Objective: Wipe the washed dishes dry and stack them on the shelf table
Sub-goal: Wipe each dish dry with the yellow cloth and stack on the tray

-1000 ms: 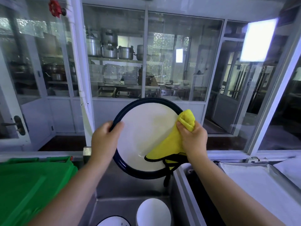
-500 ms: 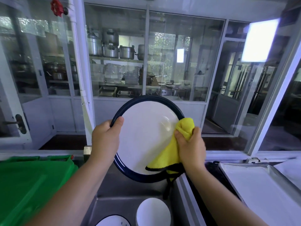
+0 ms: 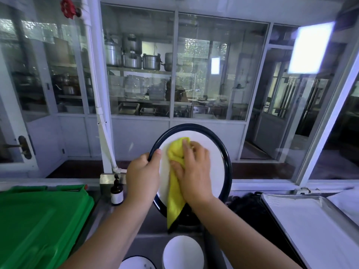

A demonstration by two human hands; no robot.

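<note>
Above the sink (image 3: 149, 235), the left hand (image 3: 142, 175) is gripping the plate (image 3: 218, 171) at its nine o'clock rim, holding it upright. The right hand (image 3: 194, 171), fingers flat, is pressing the cloth (image 3: 174, 202) against the plate's left half, its tail hanging past seven o'clock.

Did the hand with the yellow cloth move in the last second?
Yes. The right hand with the yellow cloth slid left, from the right rim of the plate to its middle, nearer the upright window post behind.
</note>
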